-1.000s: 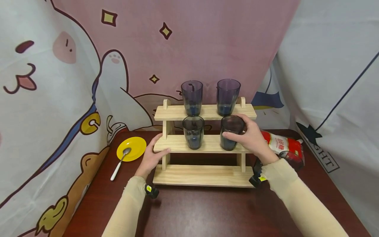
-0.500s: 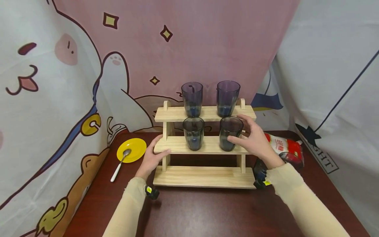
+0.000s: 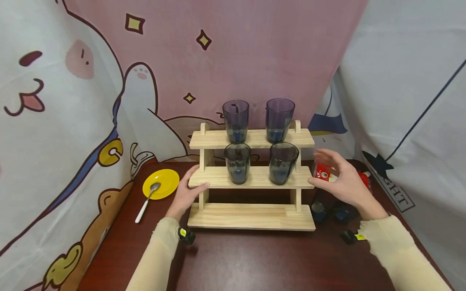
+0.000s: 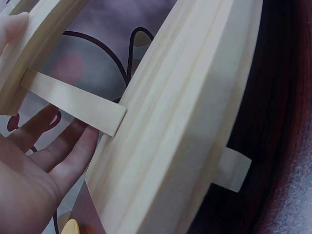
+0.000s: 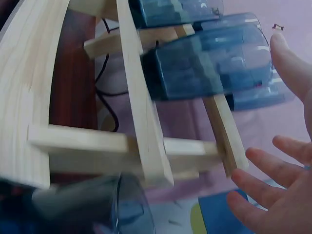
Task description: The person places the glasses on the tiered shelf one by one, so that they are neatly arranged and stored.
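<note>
A three-tier wooden display rack (image 3: 251,216) stands on the table. My left hand (image 3: 183,196) grips the left end of its middle tier, thumb on the board; in the left wrist view the fingers lie around the upright (image 4: 73,100). Two tinted drinking glasses, left (image 3: 238,165) and right (image 3: 284,163), stand upright on the middle tier. Another two, left (image 3: 236,121) and right (image 3: 279,121), stand on the top tier. Off the rack's right end, my right hand (image 3: 344,182) is held with fingers spread, holding nothing, apart from the glass (image 5: 209,61).
Dark glasses (image 3: 333,212) sit on the table right of the rack, partly under my right hand. A red packet (image 3: 323,171) lies behind that hand. On the left is a yellow plate (image 3: 165,184) with a white-handled spoon (image 3: 143,209). Printed cloth (image 3: 233,60) hangs behind.
My right hand has let go of the right glass on the middle tier and moved away to the right. The glass stays on the board. My left hand keeps its hold on the rack.
</note>
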`<action>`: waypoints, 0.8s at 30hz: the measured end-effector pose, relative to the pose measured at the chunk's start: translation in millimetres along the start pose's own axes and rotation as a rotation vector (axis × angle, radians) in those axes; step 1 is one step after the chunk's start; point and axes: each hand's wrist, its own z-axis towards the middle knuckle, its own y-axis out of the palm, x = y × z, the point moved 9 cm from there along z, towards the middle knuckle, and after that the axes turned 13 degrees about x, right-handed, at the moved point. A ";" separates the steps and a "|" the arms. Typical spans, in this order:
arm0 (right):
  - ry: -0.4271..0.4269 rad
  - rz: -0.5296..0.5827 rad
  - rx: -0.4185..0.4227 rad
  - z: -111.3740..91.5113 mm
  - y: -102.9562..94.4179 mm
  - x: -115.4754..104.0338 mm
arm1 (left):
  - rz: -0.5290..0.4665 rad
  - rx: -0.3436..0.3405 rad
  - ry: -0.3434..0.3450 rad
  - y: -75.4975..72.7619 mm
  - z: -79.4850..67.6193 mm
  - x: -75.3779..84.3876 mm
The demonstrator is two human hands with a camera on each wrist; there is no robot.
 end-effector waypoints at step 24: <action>0.080 -0.248 -0.019 -55.0 -58.9 96.6 | -0.014 -0.003 0.016 -0.3 0.6 0.5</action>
